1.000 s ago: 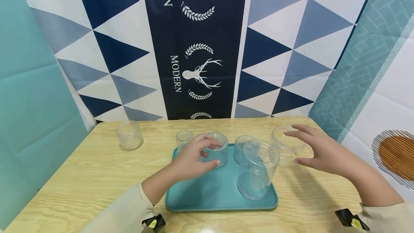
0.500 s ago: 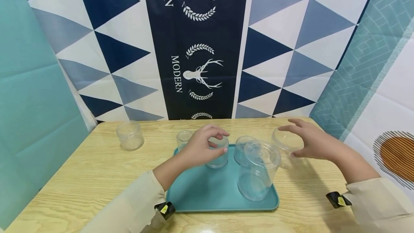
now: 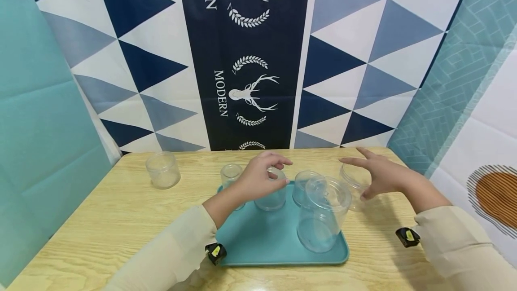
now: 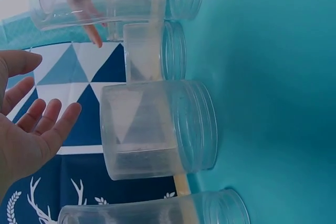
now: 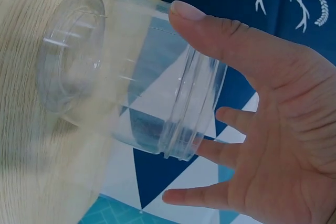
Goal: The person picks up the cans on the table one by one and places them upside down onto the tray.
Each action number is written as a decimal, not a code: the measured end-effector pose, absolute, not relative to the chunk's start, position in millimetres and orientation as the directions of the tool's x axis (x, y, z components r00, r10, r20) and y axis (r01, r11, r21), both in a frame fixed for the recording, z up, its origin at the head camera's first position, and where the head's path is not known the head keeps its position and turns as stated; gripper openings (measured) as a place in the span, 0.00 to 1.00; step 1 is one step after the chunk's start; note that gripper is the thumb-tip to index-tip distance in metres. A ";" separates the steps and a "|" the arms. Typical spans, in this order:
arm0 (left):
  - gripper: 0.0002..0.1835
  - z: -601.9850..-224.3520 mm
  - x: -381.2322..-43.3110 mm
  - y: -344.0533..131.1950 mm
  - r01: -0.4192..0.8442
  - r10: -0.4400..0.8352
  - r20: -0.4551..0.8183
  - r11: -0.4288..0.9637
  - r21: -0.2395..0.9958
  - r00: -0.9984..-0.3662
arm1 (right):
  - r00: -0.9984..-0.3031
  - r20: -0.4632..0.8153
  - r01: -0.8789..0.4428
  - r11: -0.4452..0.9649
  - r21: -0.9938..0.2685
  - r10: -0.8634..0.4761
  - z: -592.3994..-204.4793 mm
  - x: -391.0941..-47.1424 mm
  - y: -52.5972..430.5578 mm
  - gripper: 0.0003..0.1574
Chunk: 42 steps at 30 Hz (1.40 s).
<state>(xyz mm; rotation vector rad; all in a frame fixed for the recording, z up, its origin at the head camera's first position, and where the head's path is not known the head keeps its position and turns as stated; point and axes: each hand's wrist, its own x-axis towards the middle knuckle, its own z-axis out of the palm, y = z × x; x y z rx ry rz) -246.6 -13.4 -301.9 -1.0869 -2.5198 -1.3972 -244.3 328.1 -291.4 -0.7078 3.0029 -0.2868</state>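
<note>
My left hand is over the back of the teal tray, its fingers relaxed and apart, holding nothing. Below it a clear plastic jar stands mouth down; the left wrist view shows a gap between the hand and this jar. My right hand spreads at a clear jar on the wood, whose threaded mouth faces up. In the right wrist view the thumb overlaps the jar's side near the rim, with straight fingers on the far side. Whether they touch it, I cannot tell.
On the tray's right side stand a tall clear jar and a smaller jar behind it. A narrow jar is at its back left corner. Another clear jar sits far left on the wooden table. Patterned cloth hangs behind.
My left hand has shifted right and slightly away above the tray. The right hand has moved left over the right-hand jar, its fingers spreading wider. The jars stay in place.
</note>
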 end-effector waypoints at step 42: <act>0.19 -287.0 -263.1 23.8 0.573 0.510 0.397 0.252 0.780 -0.763 | -0.846 0.274 -0.493 0.867 -0.071 -0.458 -264.3 -234.6 322.4 0.56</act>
